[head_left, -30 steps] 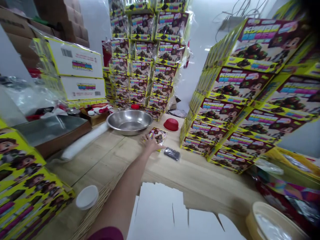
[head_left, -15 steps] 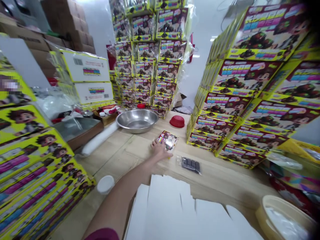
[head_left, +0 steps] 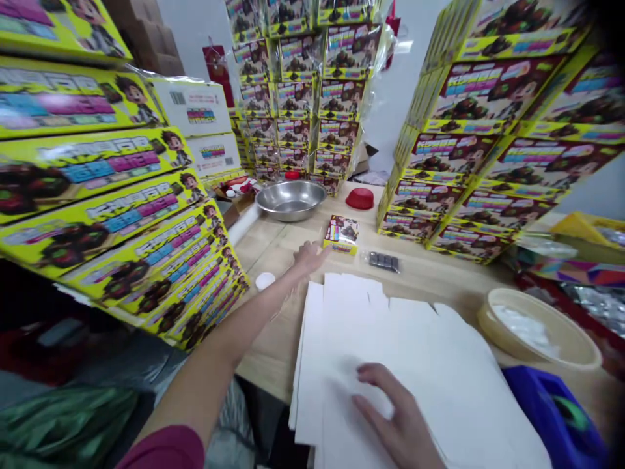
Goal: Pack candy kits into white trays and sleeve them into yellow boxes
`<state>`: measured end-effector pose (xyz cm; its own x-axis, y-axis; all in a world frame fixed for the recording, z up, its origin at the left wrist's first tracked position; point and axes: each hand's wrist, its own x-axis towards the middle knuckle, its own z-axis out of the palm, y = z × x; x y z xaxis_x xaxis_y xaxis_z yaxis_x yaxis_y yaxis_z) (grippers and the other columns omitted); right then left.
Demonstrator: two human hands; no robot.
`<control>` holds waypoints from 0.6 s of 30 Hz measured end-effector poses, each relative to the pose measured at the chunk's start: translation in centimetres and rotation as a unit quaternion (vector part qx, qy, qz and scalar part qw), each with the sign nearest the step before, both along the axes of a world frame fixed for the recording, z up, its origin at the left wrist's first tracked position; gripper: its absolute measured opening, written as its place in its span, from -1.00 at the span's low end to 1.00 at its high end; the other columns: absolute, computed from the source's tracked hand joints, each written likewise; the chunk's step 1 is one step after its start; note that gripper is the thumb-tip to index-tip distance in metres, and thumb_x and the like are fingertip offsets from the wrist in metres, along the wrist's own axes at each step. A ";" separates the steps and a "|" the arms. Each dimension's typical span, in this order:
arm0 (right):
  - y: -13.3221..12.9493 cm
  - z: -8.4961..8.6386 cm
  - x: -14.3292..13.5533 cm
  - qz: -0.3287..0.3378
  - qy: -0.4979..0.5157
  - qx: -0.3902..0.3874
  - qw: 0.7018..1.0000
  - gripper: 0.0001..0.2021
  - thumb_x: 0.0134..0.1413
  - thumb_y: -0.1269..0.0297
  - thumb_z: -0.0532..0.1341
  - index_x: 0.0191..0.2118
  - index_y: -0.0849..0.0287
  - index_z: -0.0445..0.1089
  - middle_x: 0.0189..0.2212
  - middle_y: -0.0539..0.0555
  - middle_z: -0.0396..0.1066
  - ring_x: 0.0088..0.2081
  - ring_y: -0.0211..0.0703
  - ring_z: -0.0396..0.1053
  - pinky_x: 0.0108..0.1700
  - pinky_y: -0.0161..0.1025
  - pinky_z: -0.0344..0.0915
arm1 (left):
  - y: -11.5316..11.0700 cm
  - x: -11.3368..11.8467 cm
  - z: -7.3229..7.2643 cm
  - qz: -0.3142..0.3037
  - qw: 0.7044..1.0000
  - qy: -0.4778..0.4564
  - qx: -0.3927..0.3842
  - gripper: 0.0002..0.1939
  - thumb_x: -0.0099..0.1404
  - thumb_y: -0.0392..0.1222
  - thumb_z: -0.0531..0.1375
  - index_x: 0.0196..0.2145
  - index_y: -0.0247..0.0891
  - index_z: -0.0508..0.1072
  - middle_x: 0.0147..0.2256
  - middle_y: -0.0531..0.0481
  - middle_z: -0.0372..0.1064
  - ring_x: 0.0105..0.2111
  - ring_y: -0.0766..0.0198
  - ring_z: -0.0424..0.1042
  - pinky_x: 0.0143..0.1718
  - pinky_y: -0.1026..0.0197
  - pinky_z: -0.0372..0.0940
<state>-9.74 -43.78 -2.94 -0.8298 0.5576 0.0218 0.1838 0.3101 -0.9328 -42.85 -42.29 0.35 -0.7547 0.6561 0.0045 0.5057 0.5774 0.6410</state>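
Observation:
My left hand (head_left: 311, 255) is stretched out over the table with its fingers apart, just left of a small printed box (head_left: 342, 234) in yellow and dark red. The thumb reaches the box's lower left corner; whether it touches, I cannot tell. Right of that box lies a clear packet of dark blocks (head_left: 384, 261). Nearer to me is a stack of flat white cardboard sheets (head_left: 371, 339) with cut flaps. Over these sheets my right hand (head_left: 398, 420) hovers or rests, thumb and fingers spread, holding nothing.
Tall stacks of printed boxes stand at the left (head_left: 137, 189), back (head_left: 293, 98) and right (head_left: 463, 156). A steel basin (head_left: 291, 200) and a red bowl (head_left: 360, 198) sit behind. A white cup (head_left: 265, 281), a cream tub (head_left: 540, 329) and a blue tape dispenser (head_left: 556, 417) are nearby.
My left hand has come off the small box's top to its left side, fingers spreading. My right hand has come into view over the white sheets. The camera view has shifted.

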 end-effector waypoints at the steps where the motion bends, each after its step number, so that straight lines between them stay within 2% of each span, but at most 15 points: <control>1: -1.5 -0.1 -0.9 0.066 0.000 0.044 0.997 -0.52 -0.25 0.10 0.39 -0.12 0.13 0.46 -0.03 0.17 0.38 0.00 0.08 0.29 0.07 -0.13 0.21 | -1.9 0.5 0.5 -0.003 1.000 -0.007 0.016 -0.46 0.27 0.18 -0.06 -0.06 -0.30 0.36 0.02 -0.24 0.27 0.07 -0.01 0.19 0.08 0.01 0.04; 3: -4.6 -0.2 -2.6 0.163 -0.033 0.141 0.976 -0.11 -0.51 0.11 0.48 0.12 0.14 0.30 0.11 0.25 0.24 0.09 0.24 0.19 0.13 0.05 0.13 | -5.8 1.9 1.2 -0.018 0.998 -0.028 0.050 -0.52 0.28 0.14 -0.06 -0.18 -0.30 0.41 -0.13 -0.14 0.37 -0.06 0.11 0.29 -0.02 0.13 0.14; 4: -5.8 -0.2 -3.2 0.189 -0.060 0.192 0.961 0.01 -0.62 0.16 0.51 0.16 0.16 0.24 0.12 0.29 0.21 0.09 0.31 0.16 0.12 0.14 0.11 | -7.6 2.7 1.4 -0.028 0.997 -0.040 0.067 -0.54 0.27 0.14 -0.04 -0.25 -0.30 0.42 -0.22 -0.09 0.39 -0.14 0.15 0.32 -0.08 0.17 0.17; 6: -7.4 -0.2 -3.6 0.199 -0.102 0.271 0.936 0.02 -0.63 0.27 0.52 0.17 0.21 0.22 0.09 0.33 0.24 0.05 0.35 0.17 0.07 0.22 0.13 | -10.9 4.7 1.3 -0.043 0.992 -0.067 0.097 -0.56 0.23 0.16 0.01 -0.39 -0.30 0.41 -0.38 0.01 0.35 -0.28 0.22 0.32 -0.20 0.22 0.21; 8: -7.4 0.0 -3.2 0.204 -0.097 0.275 0.934 -0.21 -0.37 0.32 0.45 0.12 0.22 0.28 0.03 0.30 0.29 0.02 0.26 0.21 0.06 0.15 0.17 | -13.4 6.5 0.7 -0.051 0.985 -0.104 0.124 -0.55 0.19 0.18 0.06 -0.47 -0.31 0.38 -0.48 0.07 0.28 -0.38 0.27 0.30 -0.28 0.24 0.22; 9: -6.9 0.1 -2.7 0.210 -0.078 0.243 0.944 -0.41 -0.19 0.29 0.38 0.06 0.20 0.33 0.00 0.26 0.32 0.00 0.18 0.24 0.05 0.09 0.19 | -14.4 7.3 0.2 -0.051 0.981 -0.125 0.139 -0.54 0.17 0.19 0.08 -0.48 -0.32 0.36 -0.51 0.08 0.26 -0.41 0.28 0.29 -0.31 0.25 0.22; 11: -5.5 0.3 -1.5 0.212 -0.035 0.115 0.970 -0.72 0.11 0.20 0.17 -0.08 0.15 0.43 -0.07 0.18 0.38 -0.04 0.06 0.29 0.05 -0.03 0.21 | -15.3 8.6 -1.0 -0.039 0.970 -0.172 0.169 -0.51 0.17 0.23 0.07 -0.46 -0.33 0.36 -0.50 0.07 0.27 -0.45 0.31 0.30 -0.38 0.27 0.24; 13: -4.0 0.0 -0.2 0.179 0.000 -0.056 0.982 -0.68 0.23 0.12 0.02 -0.14 0.12 0.46 -0.11 0.13 0.42 -0.06 0.01 0.32 0.04 -0.08 0.21 | -15.0 9.5 -2.2 -0.014 0.955 -0.216 0.201 -0.49 0.18 0.25 0.04 -0.39 -0.33 0.36 -0.45 0.02 0.31 -0.49 0.32 0.33 -0.45 0.27 0.24; 14: -3.4 -0.4 0.4 0.151 0.019 -0.143 0.978 -0.66 0.22 0.08 0.03 -0.14 0.12 0.47 -0.11 0.13 0.42 -0.05 0.01 0.32 0.05 -0.08 0.20 | -14.4 10.0 -2.8 0.001 0.947 -0.235 0.218 -0.48 0.18 0.26 0.04 -0.33 -0.33 0.36 -0.42 0.00 0.33 -0.50 0.32 0.34 -0.47 0.27 0.25; 16: -2.7 -1.5 1.4 0.103 0.061 -0.284 0.951 -0.64 0.15 0.02 0.11 -0.12 0.13 0.48 -0.09 0.14 0.42 -0.03 0.05 0.31 0.06 -0.06 0.20 | -12.2 11.1 -3.7 0.026 0.930 -0.264 0.253 -0.47 0.18 0.25 0.07 -0.21 -0.32 0.34 -0.33 -0.08 0.38 -0.48 0.30 0.38 -0.47 0.27 0.27; 18: -2.5 -2.4 2.0 0.086 0.083 -0.359 0.926 -0.61 0.07 -0.04 0.15 -0.15 0.13 0.50 -0.08 0.16 0.41 -0.03 0.08 0.32 0.07 -0.02 0.20 | -9.3 12.4 -4.5 0.046 0.912 -0.288 0.288 -0.46 0.18 0.21 0.12 -0.11 -0.32 0.30 -0.25 -0.16 0.41 -0.39 0.24 0.43 -0.40 0.25 0.30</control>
<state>-7.75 -46.29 -5.37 -0.9264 0.3371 -0.1676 0.0252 -0.3886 -0.9211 -30.45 -51.58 -4.11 -0.7925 0.6038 -0.0861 -0.0434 0.0850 0.9954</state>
